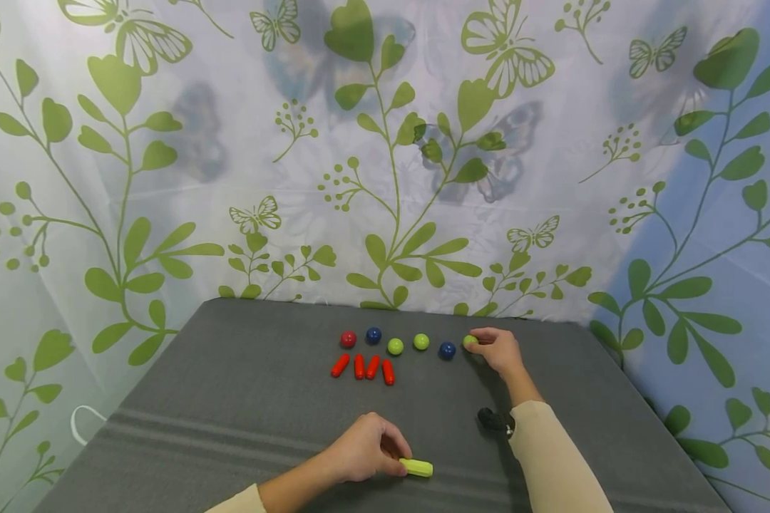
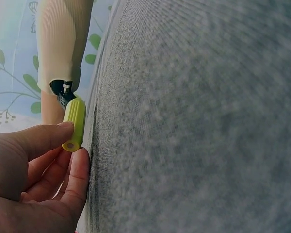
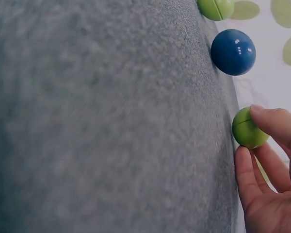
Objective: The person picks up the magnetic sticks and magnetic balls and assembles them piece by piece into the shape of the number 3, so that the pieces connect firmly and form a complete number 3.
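My left hand [image 1: 367,450] pinches a yellow-green ridged stick [image 1: 417,467] near the front of the grey table. In the left wrist view the thumb lies on one side of that stick [image 2: 76,121] and the fingertips on the other; a small hole shows in its near end. Farther back, my right hand [image 1: 499,350] pinches a green ball [image 1: 470,343] at the right end of a row of balls. The right wrist view shows this ball [image 3: 249,128] between thumb and fingers, close by the table surface, with a blue ball [image 3: 233,52] beyond it.
Left of the right hand run a blue ball [image 1: 447,350], two green balls [image 1: 421,342], another blue ball [image 1: 373,335] and a red ball [image 1: 348,338]. Several red sticks [image 1: 359,366] lie before them. A patterned curtain [image 1: 385,178] hangs behind the grey table [image 1: 263,370].
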A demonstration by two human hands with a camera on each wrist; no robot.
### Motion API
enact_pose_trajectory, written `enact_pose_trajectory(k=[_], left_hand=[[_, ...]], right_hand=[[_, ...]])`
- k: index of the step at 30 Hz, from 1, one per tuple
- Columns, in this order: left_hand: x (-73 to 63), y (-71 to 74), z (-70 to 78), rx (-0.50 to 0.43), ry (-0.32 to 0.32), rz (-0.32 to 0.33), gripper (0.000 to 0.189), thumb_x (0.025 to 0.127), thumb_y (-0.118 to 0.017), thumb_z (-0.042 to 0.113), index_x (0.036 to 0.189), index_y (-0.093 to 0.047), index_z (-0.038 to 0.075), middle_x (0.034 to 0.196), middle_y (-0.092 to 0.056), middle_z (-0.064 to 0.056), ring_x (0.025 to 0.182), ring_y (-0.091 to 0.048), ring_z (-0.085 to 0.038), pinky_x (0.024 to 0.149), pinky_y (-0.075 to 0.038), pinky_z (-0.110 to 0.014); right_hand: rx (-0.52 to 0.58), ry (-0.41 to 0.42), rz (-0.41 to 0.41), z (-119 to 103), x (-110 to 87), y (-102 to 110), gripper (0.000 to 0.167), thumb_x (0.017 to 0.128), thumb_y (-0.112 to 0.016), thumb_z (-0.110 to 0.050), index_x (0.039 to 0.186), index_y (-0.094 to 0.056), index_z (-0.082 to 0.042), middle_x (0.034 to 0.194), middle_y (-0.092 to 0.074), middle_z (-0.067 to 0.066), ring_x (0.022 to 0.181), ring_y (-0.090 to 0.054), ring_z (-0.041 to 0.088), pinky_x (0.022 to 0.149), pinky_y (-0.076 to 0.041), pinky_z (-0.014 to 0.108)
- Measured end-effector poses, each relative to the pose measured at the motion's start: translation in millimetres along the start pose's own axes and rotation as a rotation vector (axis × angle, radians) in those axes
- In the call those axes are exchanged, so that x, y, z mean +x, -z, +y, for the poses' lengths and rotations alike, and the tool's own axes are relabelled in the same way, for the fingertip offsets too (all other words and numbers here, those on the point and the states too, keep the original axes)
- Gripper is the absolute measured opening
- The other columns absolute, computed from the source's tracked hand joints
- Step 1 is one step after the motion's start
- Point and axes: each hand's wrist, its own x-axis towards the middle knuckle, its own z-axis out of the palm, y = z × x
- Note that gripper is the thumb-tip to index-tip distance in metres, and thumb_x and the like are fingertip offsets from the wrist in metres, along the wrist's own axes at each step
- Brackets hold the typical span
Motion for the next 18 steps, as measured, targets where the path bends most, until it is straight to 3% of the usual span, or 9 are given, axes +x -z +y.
enact_pose_trajectory(k=[6,18], left_hand=[[-0.6,-0.2,0.6,0.0,-0.004,-0.008,0.014,0.077,-0.085,-0.002,0.087,-0.08,0.007,0.078,-0.072,0.004,0.07,-0.063,-0.009,0.062,-0.051,-0.02],[-0.7,0.3,0.9,-0.016,-0.007,-0.006,0.015,0.077,-0.085,-0.003,0.087,-0.08,0.007,0.079,-0.073,0.001,0.071,-0.065,-0.01,0.062,-0.052,-0.02]], right_hand=[[0.027,-0.006,-0.014,1.4,-10.4,2.8,0.041,0.088,-0.082,-0.022,0.125,-0.072,-0.006,0.126,-0.072,0.017,0.121,-0.065,0.035,0.1,-0.053,0.05],[0.003,0.008,-0.13,-6.3,-43.4,13.1,0.045,0.084,-0.086,-0.03,0.123,-0.075,-0.012,0.124,-0.073,0.012,0.119,-0.066,0.032,0.097,-0.053,0.052]])
